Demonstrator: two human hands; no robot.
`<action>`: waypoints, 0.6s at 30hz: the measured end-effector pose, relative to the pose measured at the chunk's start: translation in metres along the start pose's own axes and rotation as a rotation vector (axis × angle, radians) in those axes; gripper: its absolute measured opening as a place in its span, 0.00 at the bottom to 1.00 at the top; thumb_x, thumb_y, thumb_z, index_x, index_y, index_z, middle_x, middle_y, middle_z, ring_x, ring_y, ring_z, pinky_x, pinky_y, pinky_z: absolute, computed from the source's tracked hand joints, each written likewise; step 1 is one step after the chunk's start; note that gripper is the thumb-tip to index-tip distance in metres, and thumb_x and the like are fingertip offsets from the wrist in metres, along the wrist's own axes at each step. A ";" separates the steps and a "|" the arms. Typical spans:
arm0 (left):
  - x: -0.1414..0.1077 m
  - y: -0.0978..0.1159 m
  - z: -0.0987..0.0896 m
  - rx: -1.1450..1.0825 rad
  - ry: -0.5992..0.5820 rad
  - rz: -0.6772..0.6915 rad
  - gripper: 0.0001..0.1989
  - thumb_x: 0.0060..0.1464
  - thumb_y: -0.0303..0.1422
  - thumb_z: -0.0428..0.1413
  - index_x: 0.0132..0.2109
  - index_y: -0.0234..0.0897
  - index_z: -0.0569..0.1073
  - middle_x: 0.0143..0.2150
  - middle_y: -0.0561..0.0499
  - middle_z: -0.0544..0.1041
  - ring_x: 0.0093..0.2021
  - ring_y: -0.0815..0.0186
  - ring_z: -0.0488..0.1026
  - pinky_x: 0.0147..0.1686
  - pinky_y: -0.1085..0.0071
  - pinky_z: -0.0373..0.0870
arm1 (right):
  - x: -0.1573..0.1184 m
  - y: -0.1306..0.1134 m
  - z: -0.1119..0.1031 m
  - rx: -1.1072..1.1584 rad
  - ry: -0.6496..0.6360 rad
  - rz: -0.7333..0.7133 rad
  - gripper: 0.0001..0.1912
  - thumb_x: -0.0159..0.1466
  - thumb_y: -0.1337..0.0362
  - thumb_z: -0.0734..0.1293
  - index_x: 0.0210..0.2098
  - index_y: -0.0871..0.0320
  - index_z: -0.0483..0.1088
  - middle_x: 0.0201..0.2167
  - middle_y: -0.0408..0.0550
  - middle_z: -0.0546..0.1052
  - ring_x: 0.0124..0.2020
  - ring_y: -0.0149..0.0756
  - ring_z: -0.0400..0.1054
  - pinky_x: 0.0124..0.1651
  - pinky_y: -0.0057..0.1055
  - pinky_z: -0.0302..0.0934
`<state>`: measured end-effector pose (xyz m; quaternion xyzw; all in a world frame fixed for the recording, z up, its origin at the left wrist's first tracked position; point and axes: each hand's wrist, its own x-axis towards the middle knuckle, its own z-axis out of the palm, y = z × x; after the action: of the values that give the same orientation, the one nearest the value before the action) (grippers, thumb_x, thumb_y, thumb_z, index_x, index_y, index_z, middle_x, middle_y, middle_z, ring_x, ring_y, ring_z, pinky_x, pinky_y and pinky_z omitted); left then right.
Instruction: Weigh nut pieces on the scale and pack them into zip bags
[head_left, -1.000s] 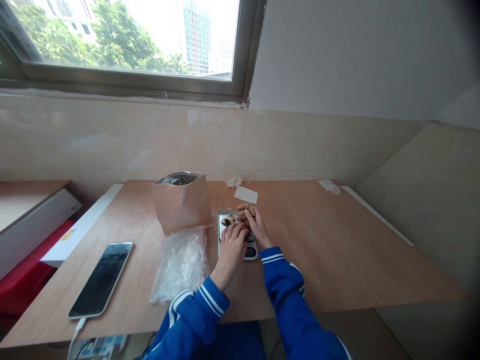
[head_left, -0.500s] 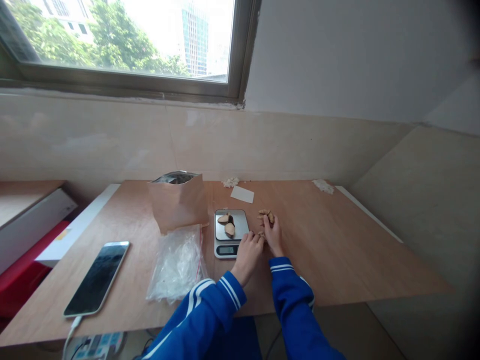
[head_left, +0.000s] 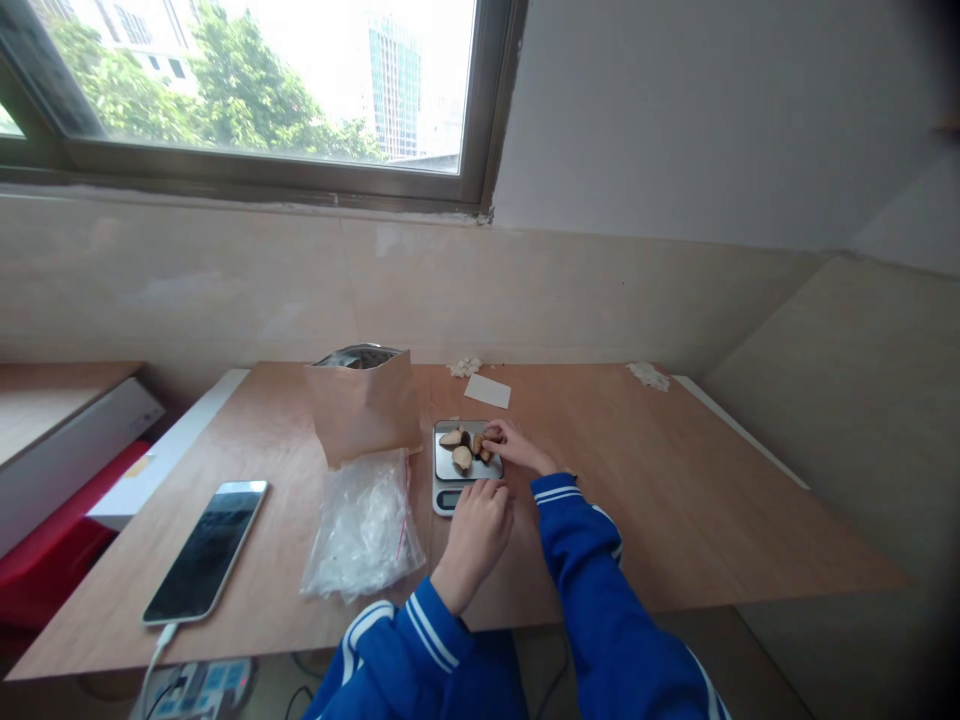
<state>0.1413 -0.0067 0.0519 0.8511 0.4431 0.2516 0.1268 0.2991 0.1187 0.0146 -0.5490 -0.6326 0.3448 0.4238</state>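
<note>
Reaching over a small digital kitchen scale with a brushed-steel platform [head_left: 448, 466], the right hand [head_left: 516, 445] stretches its fingertips [head_left: 493, 433] onto a small brown piece at the platform's right end. The fingers and thumb sit close together there, but I cannot tell whether they are clamped on it. The left hand [head_left: 474, 533] rests just in front of the scale with its fingers curled together and pointing down. Nothing shows in it, though its palm is hidden, so I cannot tell whether it is empty.

Several tan-and-dark-brown dried pieces [head_left: 463, 458], perhaps mushroom, lie on the platform. They look light, stiff and rather brittle, with rough surfaces that should not slip much. A gentle pinch across the thickest part seems safer than a squeeze on a thin edge.

Left of the scale stands a tall brown kraft-paper bag [head_left: 364, 415] with a silvery lining, and a crumpled clear zip bag [head_left: 364, 530] with a red seam lies in front of that bag. Farther left lies a black smartphone [head_left: 206, 550]. Behind the scale are a small white card [head_left: 487, 391] and a scrap of crumpled tissue [head_left: 466, 367], all on a light wooden desk [head_left: 637, 480].
</note>
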 end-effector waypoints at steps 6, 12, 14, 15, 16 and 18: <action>-0.036 -0.030 -0.043 -0.210 0.158 -0.161 0.11 0.61 0.27 0.46 0.44 0.40 0.72 0.45 0.47 0.75 0.46 0.60 0.71 0.47 0.61 0.68 | -0.048 0.006 -0.012 -0.398 0.320 -0.124 0.16 0.62 0.54 0.62 0.47 0.52 0.69 0.47 0.52 0.70 0.53 0.46 0.63 0.57 0.49 0.55; -0.071 -0.061 -0.055 -0.206 0.280 -0.298 0.12 0.62 0.29 0.44 0.43 0.39 0.72 0.43 0.46 0.75 0.46 0.59 0.71 0.48 0.58 0.67 | -0.115 0.035 -0.019 -0.628 0.532 -0.105 0.16 0.66 0.57 0.57 0.48 0.55 0.68 0.53 0.58 0.65 0.56 0.51 0.60 0.57 0.52 0.54; -0.077 -0.070 -0.052 -0.133 0.320 -0.321 0.12 0.62 0.30 0.44 0.45 0.39 0.72 0.47 0.45 0.75 0.50 0.57 0.70 0.51 0.55 0.66 | -0.125 0.043 -0.015 -0.654 0.525 -0.094 0.17 0.66 0.57 0.57 0.50 0.55 0.67 0.57 0.59 0.62 0.58 0.52 0.57 0.58 0.54 0.53; -0.080 -0.075 -0.049 -0.094 0.335 -0.333 0.13 0.62 0.30 0.44 0.47 0.39 0.72 0.51 0.45 0.74 0.53 0.56 0.69 0.53 0.54 0.64 | -0.128 0.047 -0.014 -0.657 0.520 -0.090 0.18 0.66 0.57 0.56 0.51 0.55 0.67 0.58 0.59 0.61 0.59 0.52 0.56 0.58 0.54 0.53; -0.082 -0.080 -0.046 -0.058 0.340 -0.347 0.14 0.62 0.31 0.44 0.49 0.39 0.72 0.54 0.44 0.72 0.56 0.55 0.67 0.54 0.53 0.63 | -0.130 0.049 -0.012 -0.653 0.515 -0.088 0.19 0.67 0.57 0.56 0.53 0.55 0.66 0.59 0.59 0.60 0.60 0.52 0.55 0.58 0.54 0.53; -0.087 -0.088 -0.038 -0.007 0.309 -0.370 0.17 0.62 0.31 0.44 0.55 0.39 0.69 0.61 0.43 0.68 0.60 0.54 0.64 0.56 0.52 0.62 | -0.130 0.053 -0.010 -0.631 0.508 -0.088 0.20 0.67 0.57 0.55 0.54 0.55 0.65 0.59 0.58 0.61 0.61 0.51 0.54 0.59 0.54 0.53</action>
<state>0.0179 -0.0278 0.0175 0.7064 0.6047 0.3529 0.1042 0.3345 -0.0016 -0.0499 -0.6923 -0.6053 -0.0315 0.3916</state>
